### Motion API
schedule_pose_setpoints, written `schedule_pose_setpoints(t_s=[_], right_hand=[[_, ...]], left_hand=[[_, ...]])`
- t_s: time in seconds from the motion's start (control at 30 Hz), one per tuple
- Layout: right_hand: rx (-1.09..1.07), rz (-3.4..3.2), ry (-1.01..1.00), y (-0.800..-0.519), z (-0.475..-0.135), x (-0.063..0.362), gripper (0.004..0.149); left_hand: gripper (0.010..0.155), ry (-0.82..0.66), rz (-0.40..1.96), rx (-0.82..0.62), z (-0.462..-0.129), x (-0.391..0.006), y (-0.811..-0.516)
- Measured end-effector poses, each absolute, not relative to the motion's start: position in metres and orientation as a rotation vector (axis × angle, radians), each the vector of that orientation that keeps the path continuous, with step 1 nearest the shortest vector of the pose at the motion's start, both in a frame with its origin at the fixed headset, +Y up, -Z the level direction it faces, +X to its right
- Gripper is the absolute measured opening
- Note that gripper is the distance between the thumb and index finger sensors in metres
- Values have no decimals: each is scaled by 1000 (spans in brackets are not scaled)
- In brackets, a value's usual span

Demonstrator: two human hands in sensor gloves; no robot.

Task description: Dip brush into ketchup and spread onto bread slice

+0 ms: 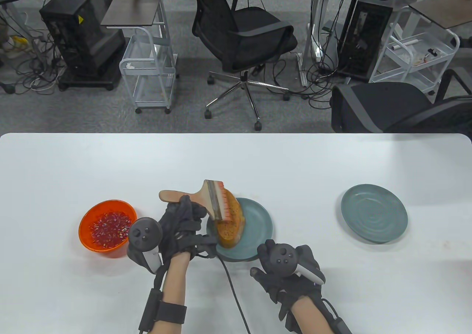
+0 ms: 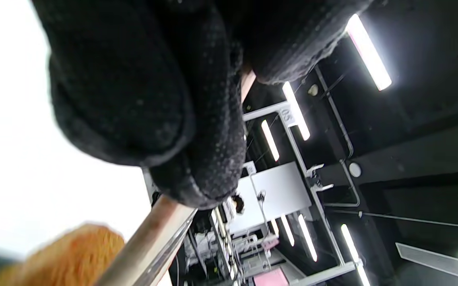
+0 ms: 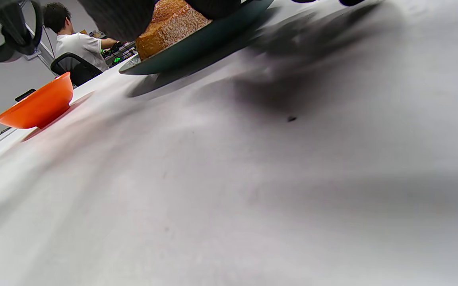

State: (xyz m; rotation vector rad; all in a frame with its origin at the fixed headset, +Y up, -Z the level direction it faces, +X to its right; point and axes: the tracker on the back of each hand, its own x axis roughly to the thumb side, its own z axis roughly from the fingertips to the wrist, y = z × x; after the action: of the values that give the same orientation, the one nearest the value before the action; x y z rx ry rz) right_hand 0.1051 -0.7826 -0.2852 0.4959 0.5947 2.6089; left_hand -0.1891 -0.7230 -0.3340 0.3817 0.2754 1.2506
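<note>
White tabletop (image 1: 73,157) up front, office chairs and computer towers on the grey floor behind. Starting at the left: an orange bowl (image 1: 107,229) sits on the table, full of red beads standing in for the ketchup (image 1: 110,227). Just right of it, the left hand (image 1: 177,227) wraps its fingers around the wooden handle of a wide brush (image 1: 206,199), and the reddish bristles are pressed onto the bread slice (image 1: 230,221). That slice looks propped up on one edge, leaning across the left part of a teal plate (image 1: 261,223), and that's the worry.

Push too hard with those bristles and the slice could tip flat or skid off the plate's left rim toward the hand. A sideways stroke could also shove the whole plate, since nothing visibly pins it. The glove cable (image 1: 232,286) runs right under the plate's near edge, so a tug on it could jolt things too.

Moving right, the right hand (image 1: 287,271) rests near the plate's near rim, palm down; from the table view I cannot tell whether it touches the plate, and its fingers lie loosely curled, holding nothing that I can see. If it isn't bracing the plate, the spreading has no anchor.

Far right, a second teal plate (image 1: 374,213) sits well apart.
</note>
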Motion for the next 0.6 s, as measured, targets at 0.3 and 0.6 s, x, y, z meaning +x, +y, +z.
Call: schedule_pose_setpoints(t_s=[0.3, 0.6], right_hand=[[501, 2605, 593, -783, -285, 107, 70], [499, 2605, 597, -782, -286, 106, 70]], left_hand=[[53, 324, 1027, 493, -327, -204, -711], [53, 207, 1183, 336, -336, -175, -717]])
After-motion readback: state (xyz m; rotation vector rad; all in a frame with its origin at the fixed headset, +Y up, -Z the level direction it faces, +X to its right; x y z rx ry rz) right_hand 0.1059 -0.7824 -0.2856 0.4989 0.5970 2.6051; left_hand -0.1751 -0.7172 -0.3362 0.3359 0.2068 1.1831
